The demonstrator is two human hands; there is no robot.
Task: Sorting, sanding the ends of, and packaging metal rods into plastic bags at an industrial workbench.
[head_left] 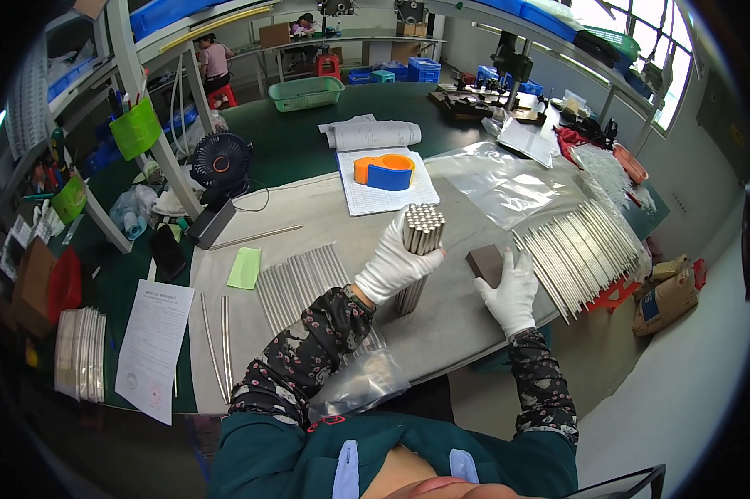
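My left hand (pixel 394 264), in a white glove, is closed round an upright bundle of shiny metal rods (pixel 424 236). The rods' round ends face up, and the bundle's lower part reaches down to the grey table cover. To the right, my white-gloved right hand (pixel 512 297) is open, thumb and fingers apart. It lies beside a small dark brown block (pixel 484 262); whether it touches the block I cannot tell. A wide row of loose metal rods (pixel 581 256) lies just right of that hand. More rods (pixel 296 287) lie side by side left of the bundle, partly behind my left forearm.
A clipboard (pixel 358 190) bears an orange and blue tape dispenser (pixel 385 172). Clear plastic bags (pixel 508 187) lie farther right. At left are a green note (pixel 244 269), a black fan (pixel 222 160), a printed sheet (pixel 153 345) and wrapped rods (pixel 81 353). Shelf posts rise at both sides.
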